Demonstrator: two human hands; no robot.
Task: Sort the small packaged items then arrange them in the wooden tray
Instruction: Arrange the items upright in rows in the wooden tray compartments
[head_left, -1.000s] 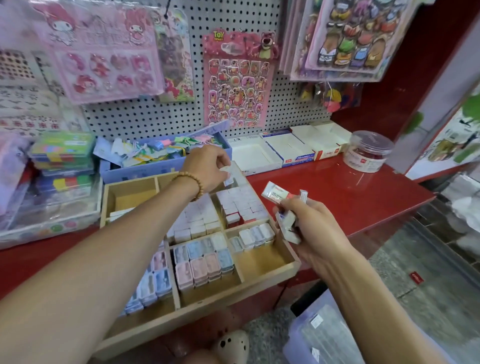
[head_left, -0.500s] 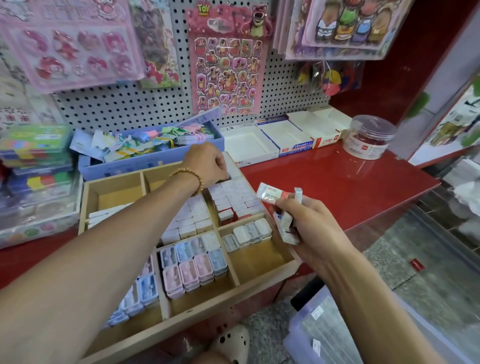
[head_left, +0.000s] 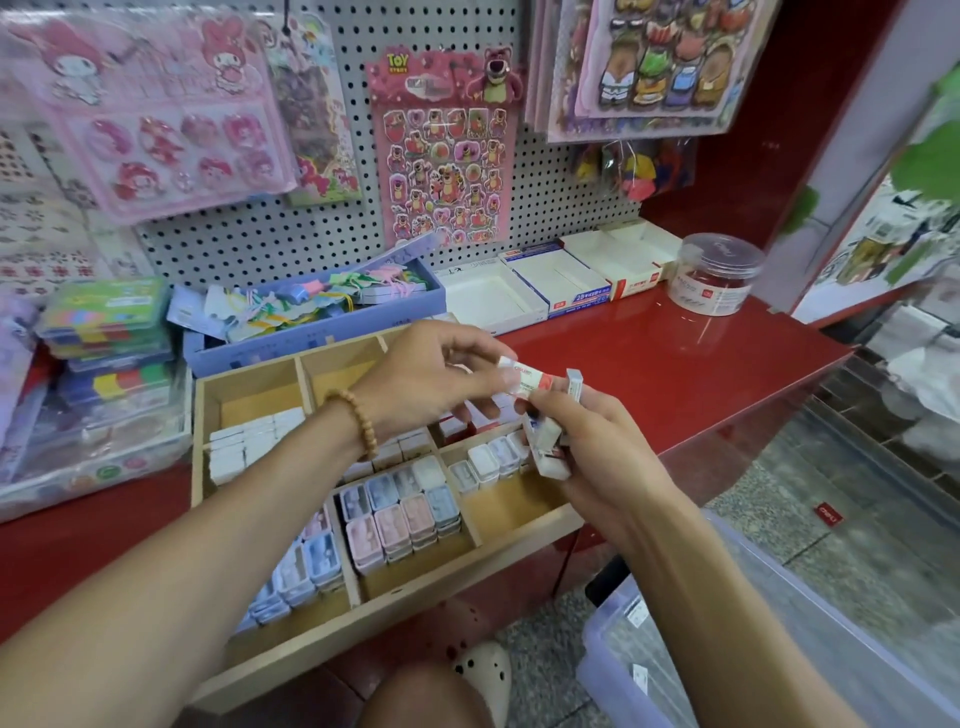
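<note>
A wooden tray (head_left: 395, 592) with several compartments sits on the red counter, its near edge hanging over the front. Its compartments hold rows of small white, blue and pink packaged erasers (head_left: 400, 512). My right hand (head_left: 587, 441) is above the tray's right side, closed around a bundle of small white packets (head_left: 545, 447). My left hand (head_left: 431, 384) has reached across and pinches one white and red packet (head_left: 524, 376) at the top of that bundle with thumb and fingertips. A bead bracelet is on my left wrist.
A blue box (head_left: 311, 327) of tagged items stands behind the tray, with open white cartons (head_left: 524, 291) to its right and a clear round jar (head_left: 717, 275) further right. Sticker sheets hang on the pegboard. Stacked packets lie at the left. A clear plastic bin (head_left: 675, 649) sits on the floor.
My left hand has lifted out of the tray's middle compartment and moved right to the bundle in my right hand, where it now pinches the top packet.
</note>
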